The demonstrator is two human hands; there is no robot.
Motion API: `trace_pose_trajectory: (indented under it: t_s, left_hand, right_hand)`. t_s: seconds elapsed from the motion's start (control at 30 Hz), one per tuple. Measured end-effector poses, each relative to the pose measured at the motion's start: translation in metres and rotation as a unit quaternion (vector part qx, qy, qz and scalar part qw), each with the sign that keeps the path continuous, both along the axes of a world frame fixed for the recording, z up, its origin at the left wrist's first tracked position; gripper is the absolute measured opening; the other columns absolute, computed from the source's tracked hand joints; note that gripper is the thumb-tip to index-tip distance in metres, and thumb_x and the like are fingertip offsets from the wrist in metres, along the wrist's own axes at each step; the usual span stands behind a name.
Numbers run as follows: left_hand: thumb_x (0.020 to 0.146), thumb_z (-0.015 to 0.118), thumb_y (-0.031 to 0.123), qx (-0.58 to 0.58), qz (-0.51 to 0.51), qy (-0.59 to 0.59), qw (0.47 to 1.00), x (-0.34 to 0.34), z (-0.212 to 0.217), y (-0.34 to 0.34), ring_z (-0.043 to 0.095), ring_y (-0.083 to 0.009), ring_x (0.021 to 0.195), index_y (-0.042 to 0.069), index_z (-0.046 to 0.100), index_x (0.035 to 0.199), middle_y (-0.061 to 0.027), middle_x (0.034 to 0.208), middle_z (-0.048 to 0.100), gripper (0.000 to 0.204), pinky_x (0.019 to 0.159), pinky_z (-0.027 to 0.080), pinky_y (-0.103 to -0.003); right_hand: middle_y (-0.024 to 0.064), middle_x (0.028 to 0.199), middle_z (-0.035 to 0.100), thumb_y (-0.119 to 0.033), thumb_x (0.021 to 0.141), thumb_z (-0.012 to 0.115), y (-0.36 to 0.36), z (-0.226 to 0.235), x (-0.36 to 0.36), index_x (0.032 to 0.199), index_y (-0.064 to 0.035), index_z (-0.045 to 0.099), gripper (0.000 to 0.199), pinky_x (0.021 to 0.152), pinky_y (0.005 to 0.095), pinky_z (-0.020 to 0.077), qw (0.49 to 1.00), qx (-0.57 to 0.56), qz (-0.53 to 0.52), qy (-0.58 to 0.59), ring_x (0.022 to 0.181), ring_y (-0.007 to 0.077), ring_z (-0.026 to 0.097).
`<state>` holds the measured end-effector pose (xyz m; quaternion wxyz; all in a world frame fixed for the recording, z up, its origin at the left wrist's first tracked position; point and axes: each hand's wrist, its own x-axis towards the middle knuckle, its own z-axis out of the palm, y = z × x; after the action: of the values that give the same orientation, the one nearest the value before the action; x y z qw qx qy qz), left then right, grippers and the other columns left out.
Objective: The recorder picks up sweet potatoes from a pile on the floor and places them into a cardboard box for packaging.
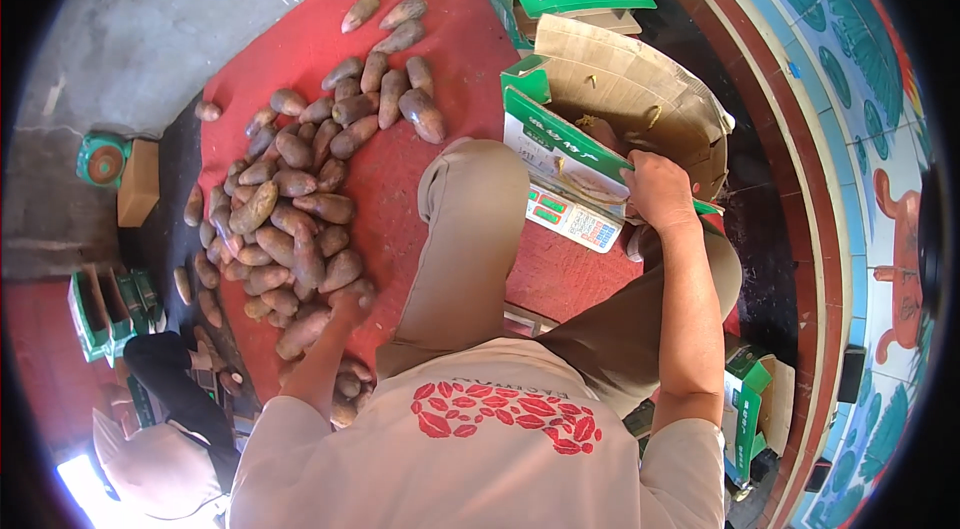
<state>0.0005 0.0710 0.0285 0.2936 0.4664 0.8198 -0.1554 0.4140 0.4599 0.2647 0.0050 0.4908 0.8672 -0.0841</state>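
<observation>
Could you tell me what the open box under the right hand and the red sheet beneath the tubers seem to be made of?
The open box looks like corrugated cardboard: raw matte brown inside, glossy green-and-white print outside, with folded flaps. The right hand grips its edge. The red sheet under the tubers appears to be felt-like cloth or carpet, matte and flat, though the weave is too small to tell.

Tuber pile (300,199) left of carton (610,119)

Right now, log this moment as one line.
left hand: on tuber pile | right hand: gripping open box edge | surface: red mat
</observation>
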Motion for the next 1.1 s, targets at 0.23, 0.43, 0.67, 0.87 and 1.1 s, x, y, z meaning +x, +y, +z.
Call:
trace_pose_trajectory:
  t_s: [0.23, 0.43, 0.67, 0.87, 1.1]
  left_hand:
    - [0.07, 0.07, 0.023, 0.044, 0.167, -0.084, 0.981, 0.01, -0.021, -0.058, 0.052, -0.0309, 0.113, 0.011, 0.053, 0.122, -0.0186, 0.123, 0.053, 0.056, 0.099, 0.041, -0.04]
    - [0.07, 0.072, 0.026, 0.012, 0.235, 0.017, 0.972, 0.004, -0.02, -0.043, 0.038, -0.0346, 0.125, 0.018, 0.038, 0.135, -0.0155, 0.14, 0.034, 0.073, 0.102, 0.038, -0.04]
    - [0.073, 0.068, 0.028, 0.051, 0.289, 0.023, 0.956, -0.009, -0.033, -0.049, 0.037, -0.0357, 0.126, 0.019, 0.036, 0.136, -0.0183, 0.139, 0.035, 0.071, 0.105, 0.035, -0.04]
    - [0.074, 0.066, 0.028, 0.047, 0.303, 0.02, 0.952, -0.01, -0.032, -0.053, 0.037, -0.0351, 0.127, 0.017, 0.038, 0.136, -0.0175, 0.138, 0.037, 0.069, 0.105, 0.034, -0.04]
    - [0.074, 0.069, 0.033, 0.025, 0.369, 0.038, 0.928, 0.003, -0.009, -0.035, 0.035, -0.0341, 0.128, 0.017, 0.036, 0.138, -0.016, 0.143, 0.029, 0.074, 0.104, 0.035, -0.041]
  right_hand:
    - [0.0149, 0.087, 0.064, -0.023, 0.084, 0.058, -0.004, 0.002, 0.002, 0.089, -0.0051, 0.059, 0.018, 0.076, 0.0409, 0.0485, 0.999, 0.031, 0.003, 0.008, 0.087, 0.031, 0.062]
    - [0.0168, 0.089, 0.064, -0.021, 0.081, 0.062, -0.008, 0.005, 0.002, 0.095, -0.0054, 0.061, 0.021, 0.077, 0.0425, 0.0467, 0.999, 0.009, -0.025, 0.043, 0.086, 0.034, 0.06]
    - [0.0142, 0.083, 0.063, -0.025, 0.081, 0.065, -0.013, 0.021, -0.01, 0.083, -0.0031, 0.061, 0.022, 0.068, 0.0396, 0.0477, 0.986, 0.011, -0.025, 0.167, 0.078, 0.0336, 0.061]
    - [0.0143, 0.08, 0.062, -0.012, 0.084, 0.062, -0.01, 0.022, -0.019, 0.083, -0.0009, 0.061, 0.011, 0.068, 0.0369, 0.0478, 0.945, 0.133, 0.015, 0.298, 0.073, 0.032, 0.061]
    - [0.0158, 0.082, 0.06, -0.015, 0.088, 0.058, -0.013, 0.016, -0.023, 0.089, 0.001, 0.06, 0.016, 0.069, 0.0357, 0.0473, 0.965, 0.093, 0.014, 0.243, 0.075, 0.0324, 0.06]
